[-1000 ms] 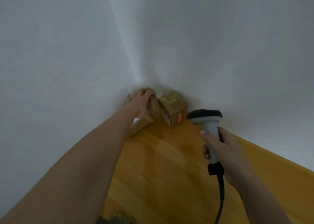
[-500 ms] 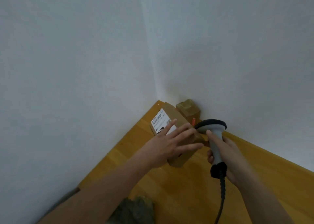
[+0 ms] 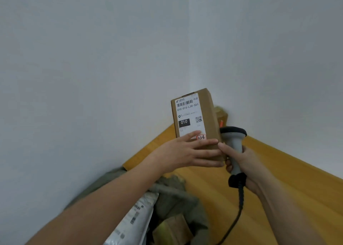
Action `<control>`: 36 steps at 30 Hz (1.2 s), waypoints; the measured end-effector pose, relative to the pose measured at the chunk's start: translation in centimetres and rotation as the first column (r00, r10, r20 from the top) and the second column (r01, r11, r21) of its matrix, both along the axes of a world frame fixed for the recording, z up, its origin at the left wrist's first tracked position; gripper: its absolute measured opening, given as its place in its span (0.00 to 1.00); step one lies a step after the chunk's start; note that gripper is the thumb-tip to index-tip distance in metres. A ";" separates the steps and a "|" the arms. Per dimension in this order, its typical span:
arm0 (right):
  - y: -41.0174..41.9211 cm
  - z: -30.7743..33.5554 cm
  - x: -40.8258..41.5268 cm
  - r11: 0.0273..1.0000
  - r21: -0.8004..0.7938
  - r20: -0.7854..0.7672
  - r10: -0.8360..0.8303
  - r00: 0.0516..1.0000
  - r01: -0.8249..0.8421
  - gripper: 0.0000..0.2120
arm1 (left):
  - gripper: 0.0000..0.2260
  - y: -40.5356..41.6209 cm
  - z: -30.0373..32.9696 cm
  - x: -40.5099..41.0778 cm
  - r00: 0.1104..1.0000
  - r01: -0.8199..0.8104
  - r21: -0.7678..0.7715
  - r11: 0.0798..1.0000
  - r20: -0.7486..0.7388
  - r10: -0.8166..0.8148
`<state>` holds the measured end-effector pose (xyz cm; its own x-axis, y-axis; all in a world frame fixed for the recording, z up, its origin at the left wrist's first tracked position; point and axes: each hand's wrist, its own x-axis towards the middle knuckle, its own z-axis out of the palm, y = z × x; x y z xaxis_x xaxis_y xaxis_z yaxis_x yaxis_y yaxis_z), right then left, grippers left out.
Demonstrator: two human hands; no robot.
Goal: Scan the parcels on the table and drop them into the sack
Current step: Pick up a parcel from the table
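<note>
My left hand [image 3: 182, 152] grips the lower end of a brown cardboard parcel [image 3: 206, 112] and holds it upright above the table, its white barcode label [image 3: 188, 112] facing me. Just right of it, my right hand [image 3: 241, 159] grips the handle of a grey barcode scanner [image 3: 233, 138] with a black head and black cable; the head sits beside the parcel's right edge. A second small brown parcel [image 3: 221, 114] stands in the table's far corner, mostly hidden behind the held one. The open olive sack [image 3: 178, 194] lies below my left forearm.
The yellow wooden table [image 3: 278, 179] runs along the right wall to the corner. White walls close in on the left and behind. Inside the sack lie a grey plastic mailer [image 3: 135, 220] and a brown box [image 3: 174, 228].
My left hand has lifted the labelled parcel off the table and turned it upright, label toward me. The view has dropped, bringing the sack into sight. The scanner stays beside the parcel.
</note>
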<state>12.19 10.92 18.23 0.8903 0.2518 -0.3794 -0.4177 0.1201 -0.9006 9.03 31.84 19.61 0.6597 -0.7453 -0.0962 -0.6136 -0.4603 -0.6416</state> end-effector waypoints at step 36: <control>-13.3 7.9 0.2 0.998 -0.056 0.047 0.024 0.999 -0.021 0.23 | 0.19 -10.5 0.9 -3.5 0.516 -0.526 -0.055 -0.849 -0.814 -0.267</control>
<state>12.38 -2.38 26.17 0.9022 0.2516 -0.3504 -0.3760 0.0605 -0.9246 5.54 21.30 20.47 0.7975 0.4124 -0.4404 0.3590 0.2622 0.8957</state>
